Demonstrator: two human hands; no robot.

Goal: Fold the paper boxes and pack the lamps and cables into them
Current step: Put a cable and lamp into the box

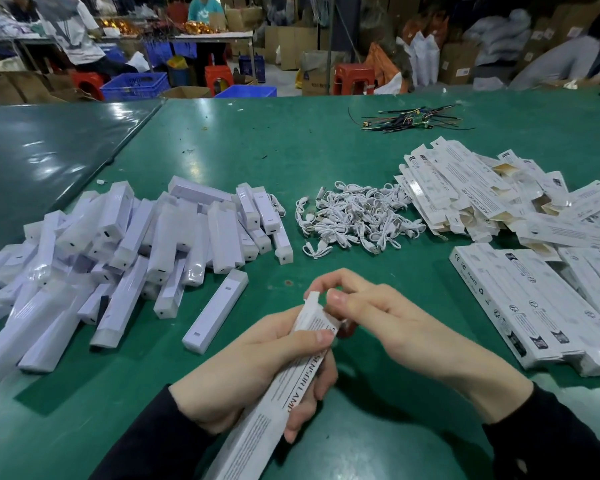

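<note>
Left of frame: heap of white lamps point(125, 244) in clear wrap, piled loosely on the green counter point(326, 161). One lamp point(215, 311) lies apart at the heap's lower right edge.

Centre, upper: tangle of white cables point(357, 218) between the lamp heap and the flat boxes.

Centre, lower: left hand point(257, 368), grip wrapped around a long white paper box point(284, 386) with black print, held slanting from the bottom edge up toward frame centre. The box's upper end flap stands open.

Just right of that: right hand point(371, 310), fingers curled, thumb and fingertips pinching at the box's top flap.

Right of frame: spread of unfolded flat boxes point(482, 192) in the upper part, a row of packed boxes point(520, 299) below it.

Upper right on the counter: bundle of dark wires point(409, 121), well apart from the rest.
</note>
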